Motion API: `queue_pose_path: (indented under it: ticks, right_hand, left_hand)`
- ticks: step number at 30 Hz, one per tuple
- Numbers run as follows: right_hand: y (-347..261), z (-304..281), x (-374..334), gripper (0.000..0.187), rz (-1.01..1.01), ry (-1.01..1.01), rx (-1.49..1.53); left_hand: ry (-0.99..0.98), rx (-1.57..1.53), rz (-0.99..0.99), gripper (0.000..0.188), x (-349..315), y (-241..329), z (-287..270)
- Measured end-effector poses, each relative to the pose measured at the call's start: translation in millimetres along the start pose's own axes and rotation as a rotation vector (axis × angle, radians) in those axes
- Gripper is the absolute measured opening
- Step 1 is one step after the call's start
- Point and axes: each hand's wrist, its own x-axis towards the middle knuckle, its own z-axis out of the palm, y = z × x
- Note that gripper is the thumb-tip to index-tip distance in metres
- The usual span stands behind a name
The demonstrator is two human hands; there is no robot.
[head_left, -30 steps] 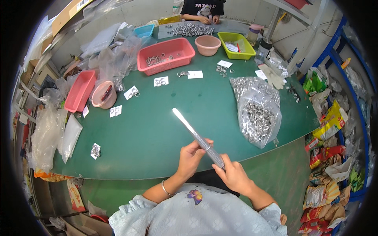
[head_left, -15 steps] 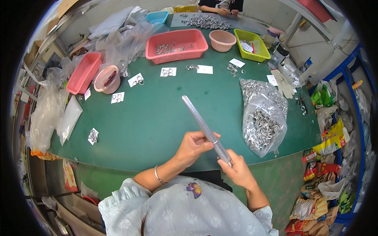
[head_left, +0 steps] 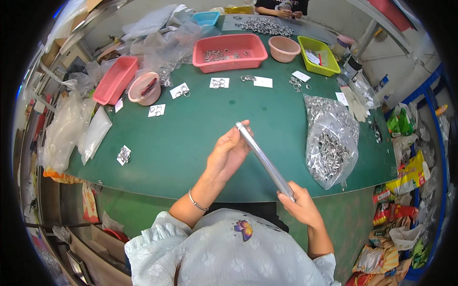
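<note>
A tapered silver ring mandrel (head_left: 267, 164) slants across the front middle of the table, its narrow tip pointing up and left. My right hand (head_left: 301, 204) is wrapped round its thicker lower end. At the tip, the thumb and fingers of my left hand (head_left: 228, 151) close on what looks like a small metal ring (head_left: 240, 126), partly hidden by the fingers. To the right lies a clear plastic bag (head_left: 331, 143) full of silver rings. Several white cards with rings, one of them a card (head_left: 219, 83) straight ahead, lie spread over the green table (head_left: 205, 128).
A pink tray (head_left: 230, 52) with rings, a round pink bowl (head_left: 285, 49) and a yellow-green basket (head_left: 318, 56) line the back. At left are a second pink tray (head_left: 116, 80) and a pink tub (head_left: 144, 89). A person (head_left: 281, 7) sits beyond a ring heap (head_left: 265, 26).
My left hand has slid from the lower part of the mandrel up to its narrow tip, and the ring with it. My right hand keeps its grip. The view has shifted slightly.
</note>
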Motion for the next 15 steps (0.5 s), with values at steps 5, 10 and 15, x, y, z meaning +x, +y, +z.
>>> queue_pose_path:
  ticks: [5, 10, 15]
  right_hand:
    - [15, -5, -25, 0.016, 0.145, -0.094, 0.524]
    - [29, 0, -27, 0.022, 0.092, -0.074, 0.858]
    - [37, 6, -30, 0.025, 0.105, -0.048, 1.050]
  left_hand:
    - [0.052, -0.308, -0.120, 0.032, 2, 10, -6]
    - [0.080, -0.417, -0.362, 0.031, -14, 17, 18]
    - [0.012, -0.562, -0.477, 0.033, -21, 14, 20]
